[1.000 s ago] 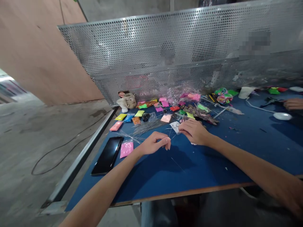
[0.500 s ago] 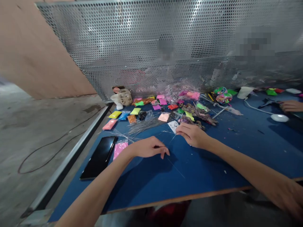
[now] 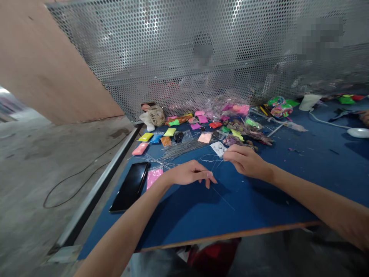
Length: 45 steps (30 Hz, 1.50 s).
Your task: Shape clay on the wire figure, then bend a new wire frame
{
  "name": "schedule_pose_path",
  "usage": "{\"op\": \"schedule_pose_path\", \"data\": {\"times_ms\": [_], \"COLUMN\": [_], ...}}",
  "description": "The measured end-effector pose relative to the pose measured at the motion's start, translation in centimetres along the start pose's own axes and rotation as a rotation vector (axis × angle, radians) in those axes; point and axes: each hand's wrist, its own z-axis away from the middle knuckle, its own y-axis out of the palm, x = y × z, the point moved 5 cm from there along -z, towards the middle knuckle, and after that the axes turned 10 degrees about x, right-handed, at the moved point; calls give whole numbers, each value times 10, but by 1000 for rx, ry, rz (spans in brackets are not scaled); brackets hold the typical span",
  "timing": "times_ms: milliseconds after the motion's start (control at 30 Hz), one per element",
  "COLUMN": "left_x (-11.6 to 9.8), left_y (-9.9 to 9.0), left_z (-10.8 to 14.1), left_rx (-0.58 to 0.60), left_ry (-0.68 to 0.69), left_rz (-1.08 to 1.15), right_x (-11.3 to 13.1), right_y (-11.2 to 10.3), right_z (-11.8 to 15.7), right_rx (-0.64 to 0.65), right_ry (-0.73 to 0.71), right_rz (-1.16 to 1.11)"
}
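Above the middle of the blue table, my left hand is closed in a pinch on a thin metal wire, whose tail slants down to the right. My right hand is closed too, its fingertips pressed together beside a small white packet with dark marks. A faint length of wire runs between the two hands, reaching the right fingertips. Beyond my left hand lies a loose bundle of straight wires. A pink clay packet lies by my left wrist.
A black phone lies at the left. Several coloured packets, such as a yellow one, line the back beneath a perforated metal panel. A lumpy purple-brown piece and a white mouse are to the right. Another person's hand shows there.
The view has shifted, so the table and its things sit farther right in the picture. Both hands keep their pinches, with little change against the table.
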Motion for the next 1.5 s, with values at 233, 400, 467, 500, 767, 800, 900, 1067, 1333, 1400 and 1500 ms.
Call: {"op": "schedule_pose_path", "data": {"times_ms": [233, 400, 467, 500, 767, 800, 900, 1067, 1333, 1400, 1500], "left_x": [10, 20, 22, 23, 7, 2, -6, 0, 8, 11, 15], "left_y": [-4, -19, -27, -31, -40, -36, -24, -14, -23, -25, -23], "left_z": [-2, 6, 10, 13, 24, 22, 14, 8, 14, 14, 11], "left_rx": [-261, -512, -586, -634, -798, -722, -488, -320, -509, -543, -560], "left_ry": [28, 59, 74, 75, 12, 19, 25, -16, 12, 35, 39], "left_rz": [109, 238, 250, 248, -92, -136, -195, -137, 38, 129, 234], "right_x": [-1, -1, -3, -5, 0, 2, 5, 5, 5, 9, 20], "right_y": [-13, -7, -2, -1, -2, -1, 0, 5, 16, 16, 16], "right_z": [4, 2, 1, 1, -1, -2, -6, -9, -10, -11, -11], "right_rx": [83, 164, 172, 164, 119, 113, 91, 179, 344, 377, 420], "right_ry": [-117, -183, -147, -123, -166, -185, -182, -84, -47, -49, -71], "right_rz": [161, 199, 210, 206, 152, 154, 124, 23, -237, -308, -365]}}
